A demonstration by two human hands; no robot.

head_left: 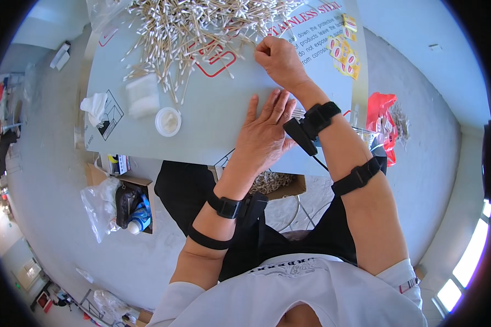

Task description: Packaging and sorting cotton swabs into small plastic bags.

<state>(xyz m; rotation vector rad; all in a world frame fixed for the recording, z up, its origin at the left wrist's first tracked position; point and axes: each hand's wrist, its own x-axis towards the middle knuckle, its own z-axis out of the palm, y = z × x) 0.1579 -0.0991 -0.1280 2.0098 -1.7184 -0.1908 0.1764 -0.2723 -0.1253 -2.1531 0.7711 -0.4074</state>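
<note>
A white short-sleeved shirt [343, 297] is worn, printed across the chest with dark lettering and a grey emblem [295, 268]; the right sleeve [395, 275] is marked near its hem by a small striped detail in dark and red. The legs are covered by black trousers [183, 188]. The left wrist is circled by a black strap [224, 207], the left forearm by a plain black band [208, 238]. By a black wristband [324, 113] on the right, a dark, boxy module [300, 136] is carried, from which a thin black cable [320, 162] is led; farther up, a wider black forearm strap [357, 177] is fastened.

One head-worn wide fisheye looks steeply down on the nearby table [210, 120].
</note>
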